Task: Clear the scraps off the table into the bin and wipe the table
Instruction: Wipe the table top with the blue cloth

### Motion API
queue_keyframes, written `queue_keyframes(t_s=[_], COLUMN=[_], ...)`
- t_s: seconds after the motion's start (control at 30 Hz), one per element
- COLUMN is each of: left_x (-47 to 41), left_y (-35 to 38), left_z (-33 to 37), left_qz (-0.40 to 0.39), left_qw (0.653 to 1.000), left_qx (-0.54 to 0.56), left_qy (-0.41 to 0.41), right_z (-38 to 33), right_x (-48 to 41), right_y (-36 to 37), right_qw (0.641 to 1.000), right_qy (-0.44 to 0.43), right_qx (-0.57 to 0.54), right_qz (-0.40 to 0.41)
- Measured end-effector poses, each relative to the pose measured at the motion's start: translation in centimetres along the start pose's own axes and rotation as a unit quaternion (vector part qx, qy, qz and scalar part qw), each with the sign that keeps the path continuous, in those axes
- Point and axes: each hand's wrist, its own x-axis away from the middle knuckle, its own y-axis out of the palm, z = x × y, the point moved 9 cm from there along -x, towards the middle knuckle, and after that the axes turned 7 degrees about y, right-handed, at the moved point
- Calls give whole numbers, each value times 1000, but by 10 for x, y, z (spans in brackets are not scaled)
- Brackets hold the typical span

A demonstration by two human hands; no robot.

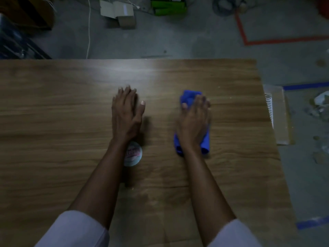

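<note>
Flat right hand (194, 120) pressing the cloth (189, 98), left hand (126, 111) spread, our forearm may knock the tub (133, 154) off the table (53, 122).

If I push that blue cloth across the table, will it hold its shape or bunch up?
Probably floppy: the blue cloth lies bunched and folded under the right hand. It likely slides easily, since the table looks smooth and glossy. The thin fabric looks light, so it should move wherever the palm presses it.
</note>
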Motion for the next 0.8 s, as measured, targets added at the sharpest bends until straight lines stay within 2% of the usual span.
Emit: queue_keyframes(t_s=[0.07, 0.13, 0.27, 0.33, 0.37, 0.4, 0.43, 0.5, 0.57, 0.6, 0.67, 0.8], left_x=[0, 0, 0, 1, 2, 2, 0, -10, -23, -28, -33, -26], left_y=[3, 5, -4, -13, -19, -25, -30, -40, -49, -52, -53, -48], left_z=[-2, -4, -8, -13, -14, -13, -13, -14, -20, -25, -43, -61], left_qz=[-5, -4, 44, 72, 89, 102, 108, 113, 120, 126, 140, 159], left_qw=[1000, 1000, 996, 983, 971, 961, 959, 970, 980, 981, 977, 966], left_qx=[-16, -13, 71, 161, 210, 238, 241, 197, 144, 136, 148, 183], left_qy=[2, -6, -26, -57, -78, -96, -104, -86, -59, -55, -71, -90], right_z=[3, -29, -133, -166, -168, -160, -143, -98, -66, -63, -83, -174], right_x=[-28, -54, -49, -12, 3, 6, 0, -29, -61, -76, -99, -98], right_y=[1, 19, 64, 68, 61, 46, 27, -1, 5, 16, 39, 87], right_qw=[999, 998, 981, 951, 939, 942, 958, 988, 998, 998, 997, 985], right_qy=[42, 25, -132, -214, -226, -211, -169, -53, 48, 60, 21, -110], right_qx=[25, 33, 12, -60, -118, -169, -195, -145, -30, 16, 58, 58], right_qz=[5, -37, -143, -217, -229, -198, -126, 11, -4, -29, -51, -121])
